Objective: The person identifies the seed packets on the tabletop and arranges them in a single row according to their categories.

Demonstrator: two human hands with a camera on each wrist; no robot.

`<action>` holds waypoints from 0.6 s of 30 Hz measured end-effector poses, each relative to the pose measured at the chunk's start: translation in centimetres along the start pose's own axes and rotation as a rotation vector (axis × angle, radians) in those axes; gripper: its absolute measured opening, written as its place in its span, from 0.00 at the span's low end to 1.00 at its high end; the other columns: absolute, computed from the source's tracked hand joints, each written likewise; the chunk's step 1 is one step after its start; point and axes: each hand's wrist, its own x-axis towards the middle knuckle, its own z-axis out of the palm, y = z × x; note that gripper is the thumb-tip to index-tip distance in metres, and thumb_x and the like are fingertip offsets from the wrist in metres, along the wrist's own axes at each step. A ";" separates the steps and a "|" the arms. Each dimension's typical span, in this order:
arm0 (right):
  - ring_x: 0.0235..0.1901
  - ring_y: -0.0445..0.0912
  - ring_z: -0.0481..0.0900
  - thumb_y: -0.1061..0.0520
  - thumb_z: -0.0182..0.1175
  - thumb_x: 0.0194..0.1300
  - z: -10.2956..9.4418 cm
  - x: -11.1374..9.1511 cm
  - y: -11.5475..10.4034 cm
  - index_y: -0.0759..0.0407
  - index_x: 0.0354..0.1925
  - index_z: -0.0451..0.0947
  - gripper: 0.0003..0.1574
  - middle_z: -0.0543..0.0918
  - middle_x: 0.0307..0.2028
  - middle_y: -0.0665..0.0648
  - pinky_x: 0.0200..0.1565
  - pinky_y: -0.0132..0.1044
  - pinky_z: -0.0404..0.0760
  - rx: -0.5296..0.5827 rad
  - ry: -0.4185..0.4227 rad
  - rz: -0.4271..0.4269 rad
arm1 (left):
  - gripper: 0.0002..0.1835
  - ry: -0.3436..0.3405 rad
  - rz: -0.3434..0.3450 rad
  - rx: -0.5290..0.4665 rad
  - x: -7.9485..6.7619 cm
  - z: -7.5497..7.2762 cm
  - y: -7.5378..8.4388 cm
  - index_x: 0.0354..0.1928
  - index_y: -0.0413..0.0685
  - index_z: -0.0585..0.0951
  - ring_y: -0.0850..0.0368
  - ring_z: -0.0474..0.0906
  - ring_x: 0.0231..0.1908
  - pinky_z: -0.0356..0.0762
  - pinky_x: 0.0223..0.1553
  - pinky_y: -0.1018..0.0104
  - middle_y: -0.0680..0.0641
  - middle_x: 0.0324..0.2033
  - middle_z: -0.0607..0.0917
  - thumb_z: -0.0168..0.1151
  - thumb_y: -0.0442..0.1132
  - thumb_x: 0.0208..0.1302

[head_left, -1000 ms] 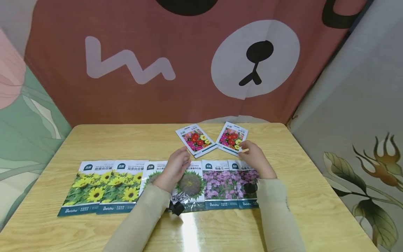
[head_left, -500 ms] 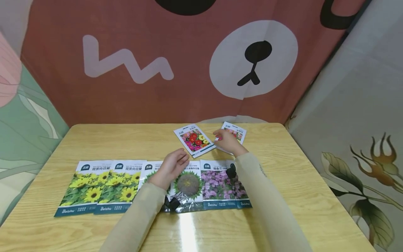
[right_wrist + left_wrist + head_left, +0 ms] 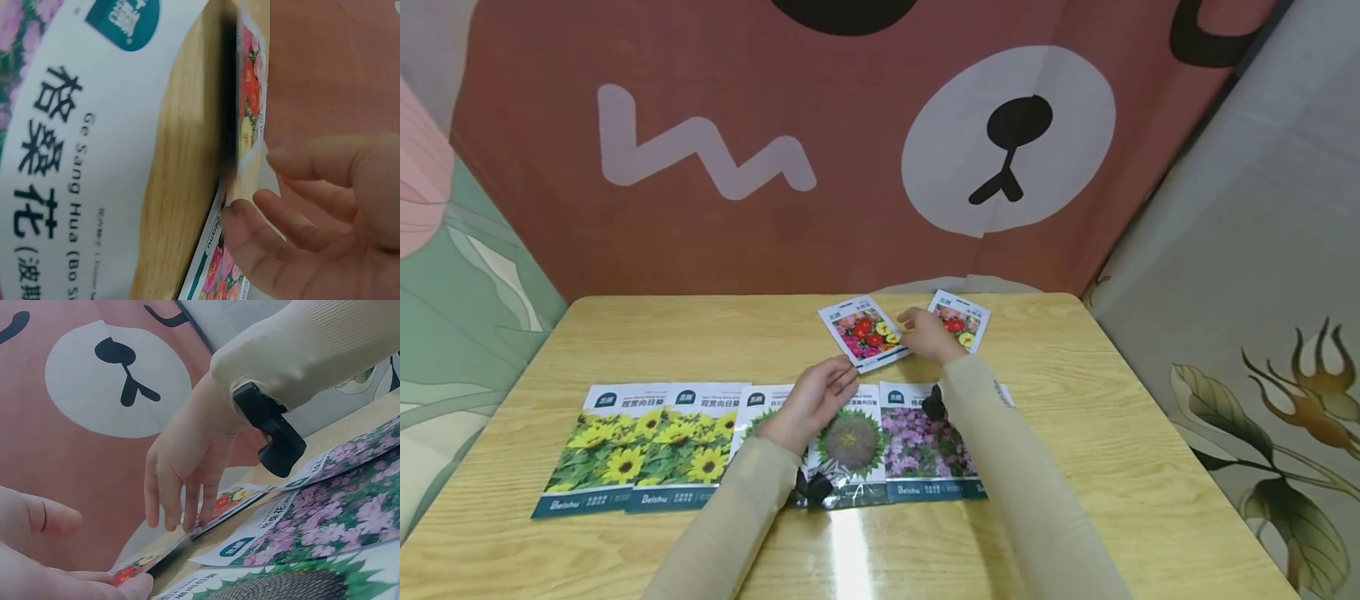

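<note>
My left hand (image 3: 812,402) is at the lower corner of the left small seed packet (image 3: 859,332), printed with red, pink and yellow flowers. In the left wrist view, the fingers of my left hand (image 3: 56,575) meet that packet's edge, thumb apart. My right hand (image 3: 931,337) hovers at its right side, fingers loosely bent, over part of the matching right seed packet (image 3: 968,315). A gap shows between thumb and fingers of my right hand (image 3: 319,212) in the right wrist view. The left packet's near edge looks raised there.
Large seed packets lie in a row: yellow sunflower packets (image 3: 610,450), white sunflower-head packets (image 3: 850,437) and purple flower packets (image 3: 917,442), partly under my forearms. The wooden table (image 3: 1112,467) ends at a printed curtain (image 3: 850,233).
My right hand has moved left from the right small packet to the gap between both small packets. My left hand has shifted slightly to the right, reaching the left packet's corner.
</note>
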 end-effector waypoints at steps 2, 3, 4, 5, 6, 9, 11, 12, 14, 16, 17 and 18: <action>0.53 0.57 0.73 0.68 0.57 0.55 0.0 -0.1 0.1 0.68 0.57 0.70 0.28 0.76 0.52 0.67 0.52 0.46 0.76 -0.003 0.019 0.006 | 0.30 0.019 0.002 -0.012 0.1 0.0 0.1 0.69 0.29 0.50 0.45 0.51 0.68 0.54 0.67 0.56 0.34 0.68 0.53 0.42 0.28 0.67; 0.52 0.57 0.74 0.69 0.57 0.55 0.0 -0.1 0.2 0.69 0.56 0.71 0.28 0.77 0.51 0.68 0.51 0.45 0.76 -0.005 0.029 0.008 | 0.29 0.027 0.004 -0.014 0.1 0.0 0.1 0.69 0.29 0.51 0.45 0.52 0.68 0.55 0.67 0.56 0.34 0.68 0.54 0.41 0.28 0.67; 0.51 0.57 0.75 0.69 0.58 0.54 -0.1 -0.1 0.3 0.70 0.55 0.72 0.27 0.77 0.50 0.68 0.50 0.44 0.77 0.004 0.037 0.016 | 0.29 0.034 0.008 -0.010 0.1 0.0 0.2 0.68 0.28 0.51 0.45 0.53 0.68 0.56 0.67 0.57 0.34 0.68 0.55 0.41 0.28 0.67; 0.50 0.56 0.76 0.69 0.58 0.54 -0.1 -0.2 0.5 0.70 0.54 0.73 0.26 0.78 0.49 0.68 0.49 0.43 0.78 0.019 0.042 0.026 | 0.28 0.044 0.010 -0.002 0.1 0.0 0.2 0.68 0.28 0.52 0.46 0.54 0.68 0.57 0.66 0.58 0.35 0.67 0.56 0.41 0.28 0.67; 0.48 0.55 0.77 0.68 0.59 0.54 -0.1 -0.3 0.6 0.71 0.54 0.73 0.26 0.79 0.48 0.68 0.47 0.43 0.79 0.045 0.044 0.041 | 0.28 0.049 0.017 0.009 0.2 0.0 0.2 0.68 0.27 0.53 0.46 0.54 0.67 0.58 0.66 0.59 0.34 0.67 0.57 0.41 0.28 0.67; 0.41 0.53 0.80 0.67 0.59 0.55 -0.1 -0.6 0.8 0.71 0.54 0.73 0.26 0.80 0.45 0.68 0.44 0.42 0.80 0.165 0.039 0.076 | 0.26 0.078 0.041 0.049 0.2 0.0 0.4 0.66 0.27 0.56 0.48 0.60 0.64 0.60 0.65 0.60 0.35 0.65 0.60 0.41 0.28 0.67; 0.36 0.50 0.80 0.67 0.59 0.56 -0.1 -0.8 0.8 0.71 0.56 0.72 0.27 0.80 0.44 0.67 0.43 0.43 0.81 0.249 0.038 0.100 | 0.25 0.098 0.061 0.071 0.3 -0.1 0.5 0.65 0.26 0.59 0.51 0.65 0.58 0.61 0.64 0.60 0.35 0.62 0.63 0.42 0.28 0.67; 0.33 0.49 0.80 0.67 0.60 0.56 -0.1 -0.9 0.8 0.70 0.56 0.71 0.28 0.80 0.43 0.67 0.43 0.44 0.81 0.284 0.036 0.107 | 0.25 0.104 0.071 0.081 0.3 -0.1 0.5 0.65 0.26 0.60 0.52 0.68 0.54 0.62 0.64 0.60 0.35 0.60 0.64 0.42 0.28 0.67; 0.29 0.45 0.77 0.67 0.61 0.56 -0.1 -1.2 0.7 0.69 0.57 0.71 0.28 0.79 0.42 0.65 0.42 0.45 0.81 0.332 0.033 0.110 | 0.24 0.127 0.089 0.106 0.3 -0.1 0.6 0.64 0.28 0.62 0.55 0.71 0.47 0.64 0.63 0.59 0.37 0.56 0.67 0.43 0.27 0.66; 0.26 0.43 0.76 0.67 0.61 0.57 -0.1 -1.4 0.5 0.69 0.58 0.70 0.29 0.79 0.41 0.64 0.40 0.45 0.81 0.372 0.023 0.109 | 0.24 0.134 0.118 0.155 0.4 -0.1 0.6 0.64 0.29 0.63 0.56 0.72 0.43 0.66 0.62 0.59 0.39 0.53 0.68 0.44 0.26 0.66; 0.25 0.43 0.75 0.67 0.61 0.57 -0.2 -1.6 0.4 0.68 0.58 0.70 0.29 0.79 0.41 0.63 0.40 0.45 0.81 0.387 0.015 0.110 | 0.24 0.141 0.131 0.181 0.4 -0.1 0.6 0.64 0.30 0.63 0.56 0.71 0.42 0.67 0.61 0.59 0.40 0.51 0.68 0.45 0.27 0.66; 0.24 0.43 0.75 0.67 0.61 0.58 -0.2 -1.8 0.4 0.68 0.59 0.69 0.29 0.79 0.40 0.63 0.38 0.45 0.81 0.402 0.004 0.107 | 0.24 0.146 0.146 0.207 0.4 0.0 0.6 0.64 0.30 0.64 0.56 0.71 0.42 0.68 0.60 0.59 0.40 0.51 0.69 0.45 0.26 0.65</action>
